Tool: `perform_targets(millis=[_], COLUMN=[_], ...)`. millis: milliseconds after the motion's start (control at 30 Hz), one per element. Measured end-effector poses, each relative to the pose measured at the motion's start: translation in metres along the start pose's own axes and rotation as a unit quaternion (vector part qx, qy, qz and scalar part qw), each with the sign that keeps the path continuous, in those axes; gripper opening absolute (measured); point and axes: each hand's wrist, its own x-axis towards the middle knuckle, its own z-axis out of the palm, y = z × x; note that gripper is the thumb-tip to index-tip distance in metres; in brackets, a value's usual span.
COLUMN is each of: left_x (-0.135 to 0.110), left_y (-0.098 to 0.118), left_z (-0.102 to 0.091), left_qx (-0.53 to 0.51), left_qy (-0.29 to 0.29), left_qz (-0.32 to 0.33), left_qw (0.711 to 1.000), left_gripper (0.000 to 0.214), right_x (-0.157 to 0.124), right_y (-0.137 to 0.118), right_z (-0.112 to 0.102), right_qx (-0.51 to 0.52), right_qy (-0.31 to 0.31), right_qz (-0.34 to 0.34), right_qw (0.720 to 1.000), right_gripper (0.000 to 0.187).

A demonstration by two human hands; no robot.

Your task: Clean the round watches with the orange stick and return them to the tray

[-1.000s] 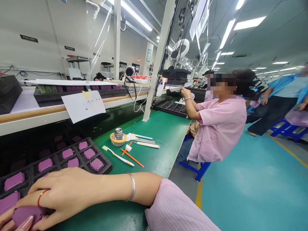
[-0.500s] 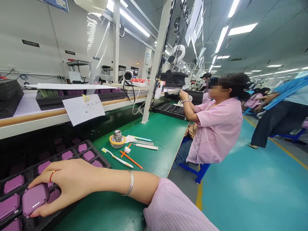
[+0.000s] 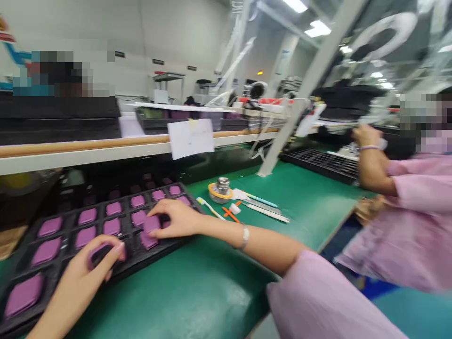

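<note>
Along the green workbench [image 3: 183,292], a black foam tray [image 3: 72,217] lies angled, its cells filled with rounded purple cases [image 3: 49,227] and its near edge running just above the bench. The left hand [image 3: 88,268] comes in at the tray's lower corner, fingers curled and pinching a purple case [image 3: 100,254] that shows a dark face, right over the tray's near rim. The right hand [image 3: 174,219] reaches across from the far side, fingers [image 3: 157,207] spread over a second purple case [image 3: 150,233] in the tray's middle; blur hides whether that one is gripped. The right forearm and pink striped sleeve [image 3: 318,292] lie over the bench toward its front edge.

Just past the tray's right end sit a toothbrush [image 3: 208,207], orange sticks [image 3: 229,214], a steel-topped jar on a yellow ring [image 3: 221,190] and flat white strips [image 3: 266,212]. Farther right, by the bench edge, a co-worker in a pink smock [image 3: 416,226] raises one hand [image 3: 367,135] above a black grid tray [image 3: 323,165].
</note>
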Motion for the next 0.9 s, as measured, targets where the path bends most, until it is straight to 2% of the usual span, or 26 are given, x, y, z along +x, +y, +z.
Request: perform_targets(millis=[67,167,367,500,700,900], left_x=[0.003,0.005,-0.001,0.0,-0.002,-0.003], left_y=[0.008,0.015,0.012,0.013,0.017,0.016], left_z=[0.003,0.01,0.016,0.016,0.016,0.011], left_qx=[0.001,0.007,-0.025,-0.034,-0.031,-0.071], left_qy=[-0.06,-0.064,-0.09,-0.104,-0.104,-0.097], left_qz=[-0.045,-0.047,-0.036,-0.043,-0.032,-0.029], left_qw=[0.997,0.997,0.995,0.993,0.994,0.992], left_gripper=[0.046,0.034,0.024,0.023,0.021,0.024], right_x=[0.004,0.029,0.112,0.134,0.134,0.135], right_y=[0.022,0.059,0.115,0.138,0.15,0.126], right_z=[-0.001,-0.004,-0.006,0.005,0.011,0.015], right_qx=[-0.005,-0.038,-0.109,-0.112,-0.113,-0.085], right_qy=[0.011,0.024,0.073,0.07,0.057,0.026], right_qz=[0.027,0.071,0.175,0.238,0.279,0.281], right_qw=[1.0,0.997,0.976,0.962,0.952,0.956], right_gripper=[0.04,0.035,0.037,0.036,0.038,0.036])
